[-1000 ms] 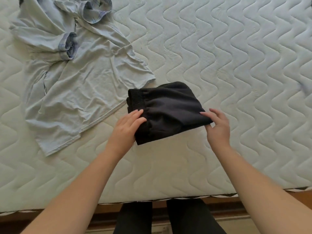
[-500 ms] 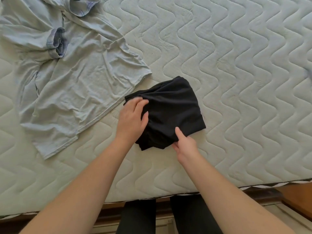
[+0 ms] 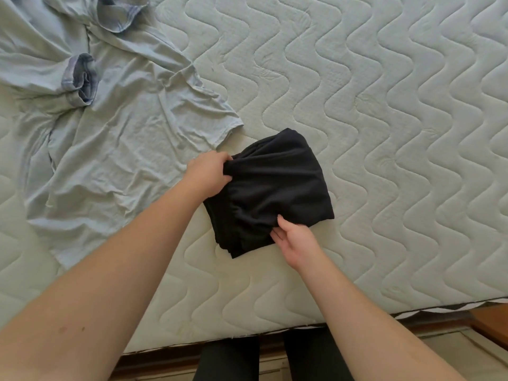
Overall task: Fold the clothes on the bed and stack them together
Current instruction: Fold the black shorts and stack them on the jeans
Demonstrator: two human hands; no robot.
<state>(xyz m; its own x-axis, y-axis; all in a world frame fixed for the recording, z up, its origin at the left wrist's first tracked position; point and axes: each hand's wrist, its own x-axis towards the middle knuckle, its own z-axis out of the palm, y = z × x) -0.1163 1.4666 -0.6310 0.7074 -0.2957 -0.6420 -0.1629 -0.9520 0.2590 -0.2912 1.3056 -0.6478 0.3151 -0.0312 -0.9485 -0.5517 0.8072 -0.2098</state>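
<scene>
A folded black garment [image 3: 277,188] lies near the middle of the quilted mattress [image 3: 384,133]. My left hand [image 3: 210,174] grips its left edge, fingers curled into the fabric. My right hand [image 3: 294,239] holds its near edge, thumb on top and fingers tucked under the cloth. A crumpled light blue shirt [image 3: 110,127] is spread unfolded at the left, its hem corner just short of the black garment.
The mattress's near edge [image 3: 302,323] runs along the bottom, with a wooden bed frame [image 3: 489,320] below it at the right. My dark-clad legs [image 3: 275,358] stand against the bed. Bare quilted mattress stretches to the right.
My left hand went from resting flat on the black garment to gripping its left edge. My right hand moved from the right corner to the near edge and slid under it.
</scene>
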